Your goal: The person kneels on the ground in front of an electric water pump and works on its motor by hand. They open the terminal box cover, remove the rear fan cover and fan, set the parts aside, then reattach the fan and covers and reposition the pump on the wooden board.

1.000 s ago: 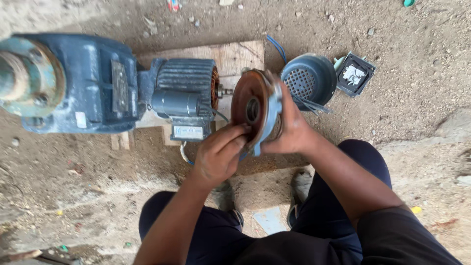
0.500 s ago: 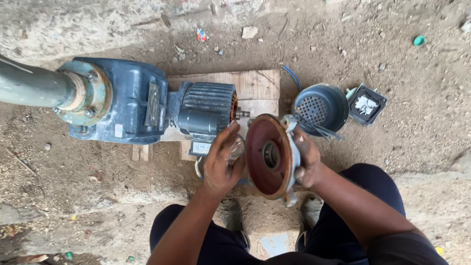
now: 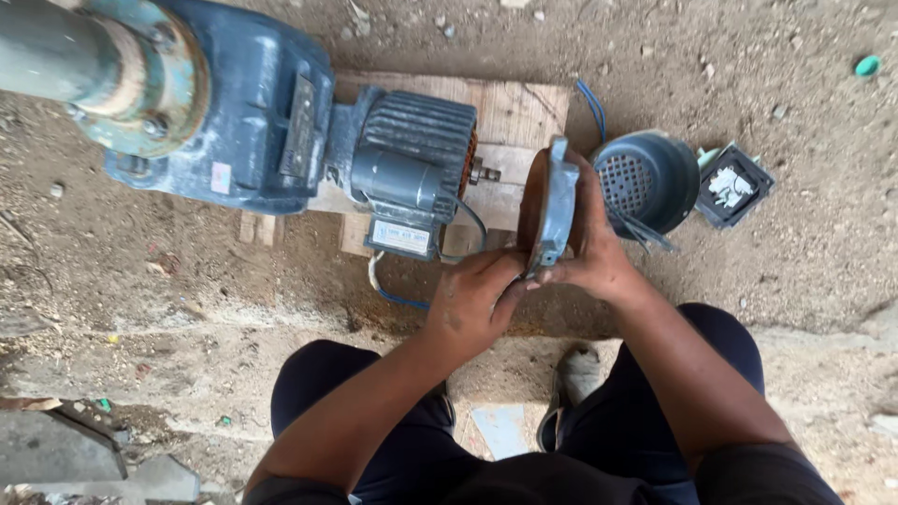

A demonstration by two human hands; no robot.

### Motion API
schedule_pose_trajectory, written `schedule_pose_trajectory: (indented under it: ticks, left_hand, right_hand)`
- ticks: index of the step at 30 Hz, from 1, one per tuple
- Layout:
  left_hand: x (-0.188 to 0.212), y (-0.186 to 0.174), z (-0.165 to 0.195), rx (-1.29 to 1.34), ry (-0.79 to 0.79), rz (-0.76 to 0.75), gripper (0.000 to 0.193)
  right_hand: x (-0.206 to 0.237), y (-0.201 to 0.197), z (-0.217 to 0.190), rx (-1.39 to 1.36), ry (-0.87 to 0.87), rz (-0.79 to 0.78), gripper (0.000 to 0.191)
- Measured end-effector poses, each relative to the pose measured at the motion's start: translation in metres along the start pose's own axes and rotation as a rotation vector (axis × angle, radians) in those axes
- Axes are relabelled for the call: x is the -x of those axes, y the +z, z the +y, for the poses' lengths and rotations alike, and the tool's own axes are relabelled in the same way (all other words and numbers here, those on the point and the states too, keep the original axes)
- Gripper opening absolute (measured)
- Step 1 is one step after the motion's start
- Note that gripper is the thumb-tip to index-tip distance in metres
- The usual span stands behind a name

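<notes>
Two hands are gripping one round end cover (image 3: 547,204), blue-grey outside, rusty inside, standing on edge just right of the motor (image 3: 412,168) shaft; left hand (image 3: 475,301) is pinching its lower edge with fingers closed; right hand (image 3: 591,245) is wrapping its back, fingers curled on the rim; motor is lying on a wooden board (image 3: 524,112), joined to a blue gearbox (image 3: 234,103); a blue fan cover (image 3: 650,178) and a small black box (image 3: 734,185) are lying on dirt, right of the cover.
</notes>
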State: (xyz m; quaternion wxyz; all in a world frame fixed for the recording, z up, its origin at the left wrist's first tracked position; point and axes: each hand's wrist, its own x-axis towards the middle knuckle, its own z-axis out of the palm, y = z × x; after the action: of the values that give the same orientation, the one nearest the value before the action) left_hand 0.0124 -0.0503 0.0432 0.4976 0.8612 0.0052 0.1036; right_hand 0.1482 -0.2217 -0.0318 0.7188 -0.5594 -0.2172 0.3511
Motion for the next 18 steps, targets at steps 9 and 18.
schedule_pose_trajectory:
  ticks: [9, 18]
  left_hand:
    - [-0.013, -0.007, 0.000, -0.158, 0.023, 0.014, 0.037]
    - [-0.001, -0.111, -0.057, -0.606, 0.288, 0.744, 0.024]
  right_hand:
    - [-0.003, -0.034, 0.047, 0.046, -0.035, 0.035, 0.147]
    - [-0.013, -0.076, 0.068, 0.073, -0.034, -0.013, 0.143]
